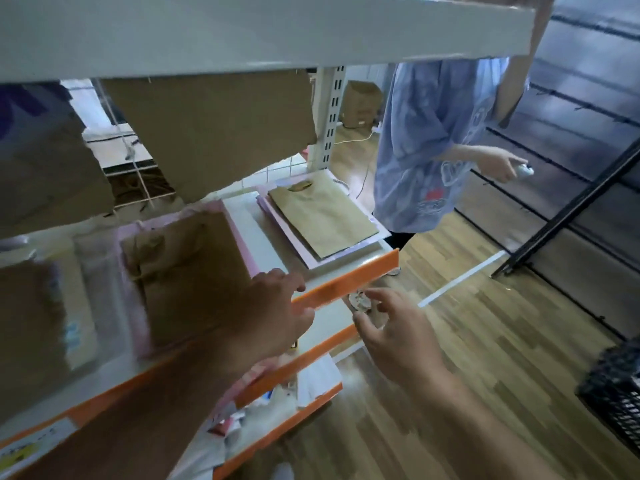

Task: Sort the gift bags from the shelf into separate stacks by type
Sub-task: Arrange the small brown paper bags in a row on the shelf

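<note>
A brown paper gift bag (187,271) lies flat on a pink bag (239,233) in the middle of the white shelf (346,282). My left hand (273,317) rests at the brown bag's front right corner, by the orange shelf edge, fingers spread; whether it grips the bag I cannot tell. My right hand (394,327) hovers open in front of the shelf edge, holding nothing. Further right on the shelf, an olive-brown bag (322,216) lies on top of a stack of pink and white bags (349,252). More blurred bags (52,306) lie at the left.
A person in a blue shirt (433,133) stands just past the shelf's right end, holding a small object. Torn cardboard (214,129) hangs behind the shelf. Lower shelves (298,386) hold loose papers. A black crate (616,389) sits on the wooden floor at right, a black rack (568,209) beyond.
</note>
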`<state>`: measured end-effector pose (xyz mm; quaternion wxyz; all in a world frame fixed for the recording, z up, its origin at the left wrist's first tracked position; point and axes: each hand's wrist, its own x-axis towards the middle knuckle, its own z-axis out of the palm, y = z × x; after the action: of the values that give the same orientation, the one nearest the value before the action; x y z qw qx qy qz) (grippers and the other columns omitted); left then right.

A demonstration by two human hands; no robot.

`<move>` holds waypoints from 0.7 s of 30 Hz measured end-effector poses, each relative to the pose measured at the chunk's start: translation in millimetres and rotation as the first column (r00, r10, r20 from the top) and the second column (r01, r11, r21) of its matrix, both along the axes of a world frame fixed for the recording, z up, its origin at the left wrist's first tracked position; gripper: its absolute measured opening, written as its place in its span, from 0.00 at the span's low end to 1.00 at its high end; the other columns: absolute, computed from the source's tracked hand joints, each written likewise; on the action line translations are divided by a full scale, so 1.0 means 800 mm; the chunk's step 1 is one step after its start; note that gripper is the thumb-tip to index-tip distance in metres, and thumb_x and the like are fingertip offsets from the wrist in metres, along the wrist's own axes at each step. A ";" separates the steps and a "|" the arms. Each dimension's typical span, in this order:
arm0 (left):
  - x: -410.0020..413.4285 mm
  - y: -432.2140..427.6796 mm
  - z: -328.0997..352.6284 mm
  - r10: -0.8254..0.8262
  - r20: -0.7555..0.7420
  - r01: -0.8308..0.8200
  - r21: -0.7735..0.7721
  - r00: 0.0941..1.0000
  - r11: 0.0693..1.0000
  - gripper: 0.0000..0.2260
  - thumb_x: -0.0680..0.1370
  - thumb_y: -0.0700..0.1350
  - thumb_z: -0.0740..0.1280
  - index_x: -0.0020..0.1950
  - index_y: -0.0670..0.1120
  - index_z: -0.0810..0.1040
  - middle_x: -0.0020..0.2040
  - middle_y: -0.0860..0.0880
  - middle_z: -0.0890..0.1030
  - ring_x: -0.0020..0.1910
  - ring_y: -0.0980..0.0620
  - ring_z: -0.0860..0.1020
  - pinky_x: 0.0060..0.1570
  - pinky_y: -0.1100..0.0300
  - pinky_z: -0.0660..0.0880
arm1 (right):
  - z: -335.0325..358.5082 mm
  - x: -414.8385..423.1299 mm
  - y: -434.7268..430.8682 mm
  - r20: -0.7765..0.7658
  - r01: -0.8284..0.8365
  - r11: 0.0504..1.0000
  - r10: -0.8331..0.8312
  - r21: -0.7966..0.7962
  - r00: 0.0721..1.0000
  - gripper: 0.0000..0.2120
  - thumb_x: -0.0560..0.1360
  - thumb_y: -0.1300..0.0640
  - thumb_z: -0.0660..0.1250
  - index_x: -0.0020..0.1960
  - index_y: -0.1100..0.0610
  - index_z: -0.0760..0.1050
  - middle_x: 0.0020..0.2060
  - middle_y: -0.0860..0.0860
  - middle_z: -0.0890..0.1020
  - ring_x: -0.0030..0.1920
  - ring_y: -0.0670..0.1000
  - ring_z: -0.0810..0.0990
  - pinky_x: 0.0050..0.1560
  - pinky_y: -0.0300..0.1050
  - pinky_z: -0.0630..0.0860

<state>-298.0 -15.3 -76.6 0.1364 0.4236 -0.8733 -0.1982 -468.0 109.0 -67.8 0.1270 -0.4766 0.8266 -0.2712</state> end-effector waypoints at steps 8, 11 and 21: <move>-0.061 -0.083 0.016 0.142 0.076 -0.142 -0.002 0.987 0.990 0.20 0.73 0.56 0.70 0.62 0.50 0.77 0.57 0.49 0.80 0.56 0.49 0.77 0.52 0.55 0.77 | 0.013 -0.082 -0.148 -0.081 -0.055 0.997 0.059 0.049 0.995 0.25 0.76 0.43 0.66 0.69 0.52 0.73 0.65 0.50 0.77 0.65 0.51 0.75 0.63 0.47 0.71; -0.078 -0.092 0.017 0.204 0.133 -0.204 -0.012 0.970 0.979 0.20 0.73 0.57 0.69 0.61 0.48 0.76 0.55 0.46 0.80 0.54 0.46 0.78 0.49 0.55 0.77 | 0.011 -0.108 -0.195 -0.131 -0.075 0.980 0.100 0.182 0.986 0.31 0.72 0.35 0.65 0.68 0.54 0.71 0.64 0.54 0.77 0.65 0.56 0.74 0.61 0.51 0.73; -0.089 -0.091 0.019 0.483 0.141 -0.489 0.004 0.864 0.872 0.18 0.74 0.55 0.71 0.57 0.45 0.79 0.51 0.46 0.81 0.50 0.45 0.79 0.53 0.56 0.73 | -0.001 -0.125 -0.262 0.066 -0.232 0.968 0.226 0.095 0.972 0.30 0.58 0.44 0.77 0.55 0.54 0.71 0.48 0.52 0.78 0.50 0.56 0.79 0.45 0.46 0.77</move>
<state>-369.3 -88.2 -61.1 0.1139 0.6449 -0.7416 -0.1452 -568.3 -101.0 -68.5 0.2045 -0.5541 0.7749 -0.2249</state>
